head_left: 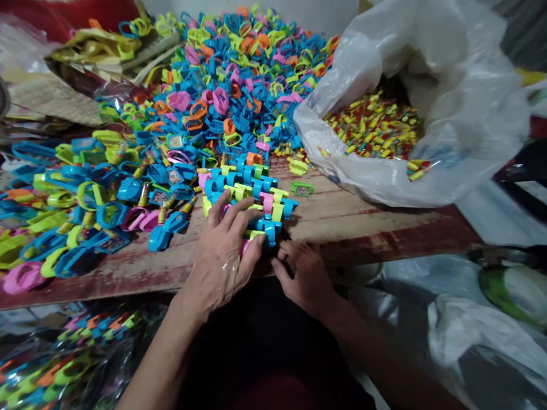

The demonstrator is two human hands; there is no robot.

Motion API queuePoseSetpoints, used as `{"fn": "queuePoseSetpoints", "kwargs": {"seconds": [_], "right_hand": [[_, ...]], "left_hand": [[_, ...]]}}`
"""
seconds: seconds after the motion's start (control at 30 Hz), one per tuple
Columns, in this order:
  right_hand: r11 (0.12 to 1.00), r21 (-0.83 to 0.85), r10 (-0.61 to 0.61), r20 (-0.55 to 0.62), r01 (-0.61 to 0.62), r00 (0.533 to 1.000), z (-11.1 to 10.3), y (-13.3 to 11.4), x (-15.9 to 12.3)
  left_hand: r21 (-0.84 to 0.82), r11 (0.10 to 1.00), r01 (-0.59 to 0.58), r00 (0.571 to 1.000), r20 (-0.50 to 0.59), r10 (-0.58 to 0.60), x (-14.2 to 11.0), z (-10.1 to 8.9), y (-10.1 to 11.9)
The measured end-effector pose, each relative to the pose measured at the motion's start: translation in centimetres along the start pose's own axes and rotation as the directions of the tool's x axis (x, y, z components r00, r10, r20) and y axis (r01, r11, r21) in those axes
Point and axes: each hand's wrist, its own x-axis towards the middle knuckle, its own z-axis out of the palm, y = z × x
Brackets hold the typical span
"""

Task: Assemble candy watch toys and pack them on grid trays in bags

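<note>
My left hand [226, 250] lies with its fingers apart on a tight block of plastic toy watches [276, 205] set in rows, blue, yellow-green and pink. Its thumb rests at the block's near side. Close to the block's near right corner, at the table edge, my right hand [305, 273] is closed with the fingers curled together. Something thin and dark shows by its fingertips, too small to make out. Two loose green pieces, one a watch face [302, 189], lie just beyond the block.
A large heap of toy watches [243, 74] covers the back of the wooden table [342, 219]. More watches [77, 210], some with small yellow tubes, spread at left. A white plastic sack [474, 114] holds many small red-and-yellow tubes [376, 128]. Bagged watches [47, 364] sit below left.
</note>
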Motion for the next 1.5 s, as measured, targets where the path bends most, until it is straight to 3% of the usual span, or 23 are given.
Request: {"fn": "queuePoseSetpoints", "kwargs": {"seconds": [0.13,0.27,0.5,0.63,0.77,0.83,0.9,1.0,1.07,1.13,1.27,1.5], "right_hand": [[1.000,0.023,0.011,0.028,-0.012,1.000,1.5,-0.1,1.1],[0.992,0.082,-0.095,0.030,0.092,0.995,2.1,1.0,1.3],[0.973,-0.013,-0.232,-0.138,0.232,0.963,3.5,2.1,0.9],[0.965,0.018,-0.257,-0.126,0.261,0.958,3.8,2.5,0.9],[0.963,-0.093,-0.265,-0.138,0.254,0.954,4.0,2.5,0.8],[0.950,-0.131,-0.301,-0.142,0.283,0.943,3.9,2.4,0.8],[0.953,-0.123,-0.292,-0.146,0.276,0.945,3.6,2.4,0.6],[0.974,-0.127,-0.208,-0.181,0.186,0.961,3.0,2.5,0.2],[0.979,-0.147,-0.171,-0.194,0.144,0.966,2.8,2.7,0.0],[0.981,-0.156,-0.143,-0.196,0.113,0.970,2.7,2.8,0.0],[0.983,-0.161,-0.126,-0.248,0.088,0.961,2.7,2.8,0.1],[0.986,-0.105,-0.160,-0.366,0.130,0.917,2.9,2.9,0.0]], "left_hand": [[0.013,1.000,0.005,1.000,0.007,-0.005,0.0,-0.1,0.1],[0.017,1.000,0.017,1.000,-0.004,-0.017,-0.2,0.1,0.1],[-0.016,1.000,0.019,1.000,-0.022,-0.020,-0.1,0.2,0.0],[-0.036,0.999,0.008,1.000,-0.029,-0.009,0.0,0.2,0.0],[-0.117,0.992,-0.036,0.994,-0.110,0.024,-0.6,-0.2,0.4],[-0.155,0.988,-0.024,0.972,-0.234,-0.013,-1.5,-0.6,0.1],[-0.165,0.985,0.044,0.917,-0.386,-0.106,-2.9,-1.0,-0.9],[-0.076,0.949,0.307,0.777,-0.555,-0.297,-5.5,-1.4,-4.0],[0.045,0.842,0.537,0.703,-0.575,-0.417,-7.0,-1.4,-6.7],[0.169,0.742,0.649,0.697,-0.523,-0.491,-7.7,-1.0,-9.2],[0.334,0.685,0.648,0.760,-0.351,-0.547,-7.3,0.3,-11.9],[0.144,0.742,0.655,0.706,-0.467,-0.533,-8.2,1.7,-12.5]]}}
